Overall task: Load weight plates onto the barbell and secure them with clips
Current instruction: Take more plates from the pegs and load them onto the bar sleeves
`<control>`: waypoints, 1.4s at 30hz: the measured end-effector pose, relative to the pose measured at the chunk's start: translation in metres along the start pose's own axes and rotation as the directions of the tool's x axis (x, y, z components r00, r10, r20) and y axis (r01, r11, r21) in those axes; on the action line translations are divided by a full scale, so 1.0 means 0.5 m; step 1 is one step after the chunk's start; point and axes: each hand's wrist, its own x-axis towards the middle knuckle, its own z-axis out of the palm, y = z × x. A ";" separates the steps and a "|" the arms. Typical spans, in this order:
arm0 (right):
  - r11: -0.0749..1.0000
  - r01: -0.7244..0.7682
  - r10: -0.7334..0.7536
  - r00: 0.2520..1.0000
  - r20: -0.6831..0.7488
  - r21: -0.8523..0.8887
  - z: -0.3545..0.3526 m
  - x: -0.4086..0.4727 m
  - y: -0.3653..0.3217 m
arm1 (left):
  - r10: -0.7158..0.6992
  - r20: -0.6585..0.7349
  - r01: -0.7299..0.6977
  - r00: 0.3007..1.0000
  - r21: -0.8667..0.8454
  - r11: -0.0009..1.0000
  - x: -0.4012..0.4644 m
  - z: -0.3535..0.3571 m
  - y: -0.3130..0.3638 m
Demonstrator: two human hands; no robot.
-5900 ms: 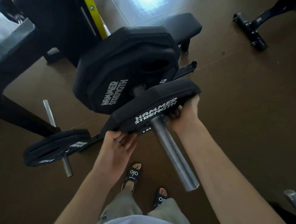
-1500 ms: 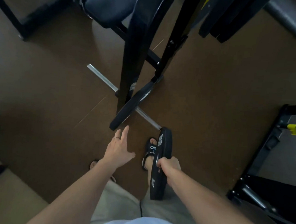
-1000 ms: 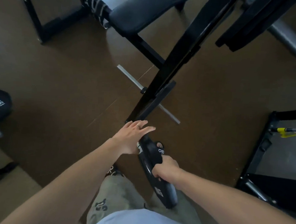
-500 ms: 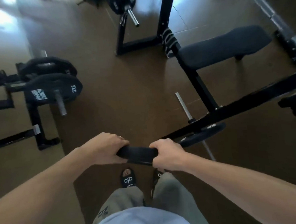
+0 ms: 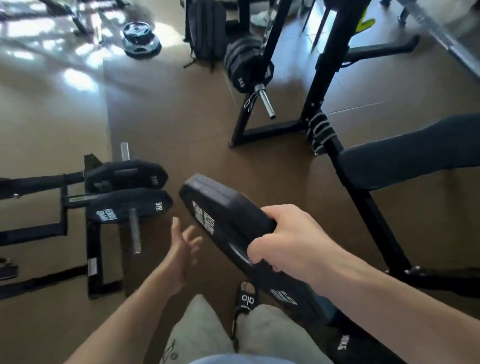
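While my right hand (image 5: 288, 241) curls tight around the rim of a flat black rubber-coated weight plate with white lettering (image 5: 225, 220), I carry that plate tilted in the air in front of my knees, its far edge pointing away to the left and its near end running down under my forearm. My left hand (image 5: 181, 248) hangs free just below the plate's lower face, fingers loosely spread and gripping nothing, not touching the plate as far as I can tell. Off to the left, on a low black steel storage rack (image 5: 62, 213), sit two more black plates: the nearer one marked 15KG (image 5: 130, 206) on a short steel peg (image 5: 134, 231), the other (image 5: 127, 173) just behind it. Farther ahead, a silver barbell sleeve end (image 5: 263, 99) sticks out from a stack of black plates (image 5: 243, 61) resting against a black upright frame (image 5: 273, 37); something small dangles under the sleeve, too blurred to name. A black padded bench (image 5: 423, 153) stretches across on my right. Below, I see my grey trousers (image 5: 196, 328) and one black slide sandal (image 5: 247, 297) on the brown floor (image 5: 180, 122).
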 end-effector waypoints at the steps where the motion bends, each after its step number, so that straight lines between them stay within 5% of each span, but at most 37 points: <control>1: 1.000 0.006 -0.006 1.000 0.007 0.004 -0.021 0.030 -0.031 | -0.091 0.097 0.102 0.991 -0.119 0.988 0.042 0.030 -0.008; 3: 1.000 0.002 -0.002 0.999 0.037 -0.013 -0.055 0.089 -0.093 | -0.107 0.226 0.181 0.968 -0.340 0.923 0.095 0.105 0.012; 9: 0.998 -0.048 0.047 0.999 -0.024 -0.043 -0.205 0.342 -0.248 | -0.177 0.036 0.168 0.984 -0.536 0.827 0.265 0.173 0.277; 15: 0.961 -0.082 0.123 0.982 -0.144 0.263 -0.328 0.614 -0.385 | -0.152 -0.056 0.123 0.987 -0.356 0.926 0.426 0.051 0.653; 19: 0.874 -0.046 0.152 0.971 -0.182 0.484 -0.388 0.764 -0.466 | -0.018 -0.285 -0.016 0.958 -0.116 0.993 0.492 0.006 0.926; 24: 0.832 0.087 0.108 0.943 -0.314 0.547 -0.486 0.968 -0.544 | 0.215 -0.398 -0.224 0.892 0.025 0.974 0.594 0.057 1.240; 29: 0.811 0.170 0.075 0.918 -0.388 0.559 -0.623 1.192 -0.611 | 0.304 -0.415 -0.319 0.857 0.035 0.947 0.729 0.102 1.474; 34: 0.804 0.211 0.056 0.904 -0.423 0.556 -0.744 1.369 -0.681 | 0.270 -0.423 -0.284 0.865 0.031 0.958 0.863 0.164 1.656; 42: 0.722 0.180 0.237 0.842 -0.484 0.668 -0.871 1.616 -0.744 | 0.235 -0.328 -0.181 0.915 0.186 0.966 1.137 0.262 1.926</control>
